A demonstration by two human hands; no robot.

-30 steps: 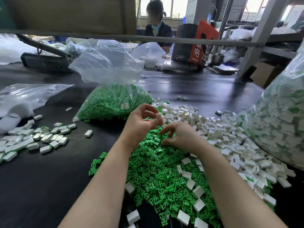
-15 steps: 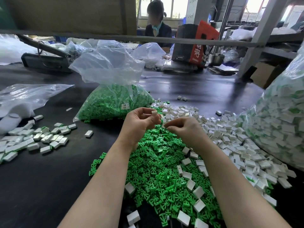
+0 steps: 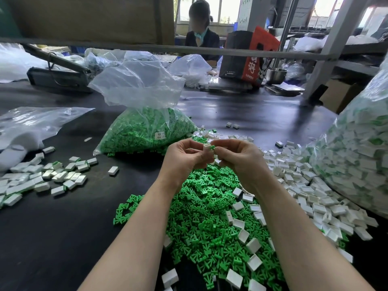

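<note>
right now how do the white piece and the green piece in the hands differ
The white piece, pinched by the left hand, is a boxy block; the green piece, pinched by the right hand, looks thinner and shows less, being half hidden. Both are small and meet between the two hands.

Noted: clip pile (image 3: pixel 201 219) bright green. Above the pile, held housing (image 3: pixel 206 147) white, held clip (image 3: pixel 212 147) green. Beneath the pile, table (image 3: pixel 63 238) black.

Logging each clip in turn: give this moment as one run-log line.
left hand: pinches white casing | right hand: pinches green clip against casing | under hands: green pile | stage: fitting
</note>
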